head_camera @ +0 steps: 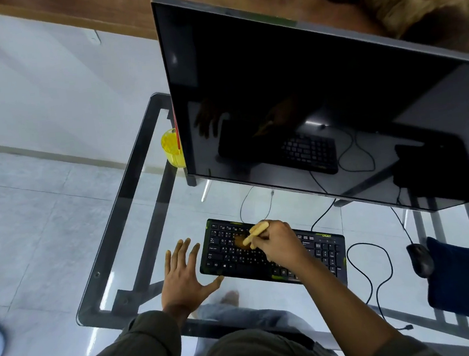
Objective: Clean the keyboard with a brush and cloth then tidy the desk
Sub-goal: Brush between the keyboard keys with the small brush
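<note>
A black keyboard (323,251) with green trim lies on the glass desk (133,203) in front of the monitor. My right hand (276,242) hovers over its left half and grips a light wooden brush (256,231), whose bristles touch the keys. My left hand (185,273) lies flat on the glass beside the keyboard's left end, fingers spread, thumb against the keyboard's front corner. A dark blue cloth (463,277) lies at the desk's right edge.
A large dark monitor (320,99) stands behind the keyboard. A yellow cup (172,149) with a red straw sits at its left. A black mouse (420,259) rests next to the cloth, and cables loop across the glass.
</note>
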Motion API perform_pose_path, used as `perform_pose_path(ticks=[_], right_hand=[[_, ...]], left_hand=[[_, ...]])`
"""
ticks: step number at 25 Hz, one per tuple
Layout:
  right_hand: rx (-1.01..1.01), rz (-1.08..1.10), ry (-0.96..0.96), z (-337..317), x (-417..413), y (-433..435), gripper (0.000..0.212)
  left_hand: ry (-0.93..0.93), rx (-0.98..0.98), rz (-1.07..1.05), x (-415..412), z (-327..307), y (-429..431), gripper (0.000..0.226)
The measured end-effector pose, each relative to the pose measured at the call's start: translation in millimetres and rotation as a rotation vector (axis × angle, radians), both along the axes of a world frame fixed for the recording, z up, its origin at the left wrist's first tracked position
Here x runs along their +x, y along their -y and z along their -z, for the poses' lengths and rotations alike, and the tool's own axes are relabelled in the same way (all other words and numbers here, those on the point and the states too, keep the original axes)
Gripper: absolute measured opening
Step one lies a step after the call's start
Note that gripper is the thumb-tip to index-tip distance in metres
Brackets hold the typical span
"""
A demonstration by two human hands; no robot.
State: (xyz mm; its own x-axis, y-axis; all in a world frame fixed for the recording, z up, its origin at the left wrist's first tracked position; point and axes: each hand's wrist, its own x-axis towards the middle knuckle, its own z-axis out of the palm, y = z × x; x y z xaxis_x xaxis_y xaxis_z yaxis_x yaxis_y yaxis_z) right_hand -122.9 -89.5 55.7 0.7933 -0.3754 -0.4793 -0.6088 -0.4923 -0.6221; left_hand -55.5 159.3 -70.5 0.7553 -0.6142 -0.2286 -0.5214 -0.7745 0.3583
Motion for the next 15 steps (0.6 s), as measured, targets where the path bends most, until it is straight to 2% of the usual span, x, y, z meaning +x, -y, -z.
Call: perform_pose_path(ticks=[4,7,10,13,15], right_hand=[[-0.144,0.07,0.037,2.2,-4.3,0.2,0.016],[-0.079,0.06,0.041,0.0,-3.9,-2.8,0.011],[-0.141,0.09,0.063,-0.3,-4.0,-2.3,0.021],[-0.1,0.056,0.007,5.2,-4.2,-0.9,0.021],[-0.145,0.093,0.031,6.6,-5.8,-0.6,0.022]], left_hand=[[0.006,0.004,0.003,-0.2,-1.0,0.5,0.102],[0.004,-0.002,0.005,0.0,-0.5,0.4,0.102],[0.008,-0.006,0.004,-0.4,-0.7,0.7,0.101],[0.013,-0.007,0.0,0.2,-0.6,0.5,0.101],[0.006,-0.009,0.001,-0.7,0.4,-0.3,0.101]])
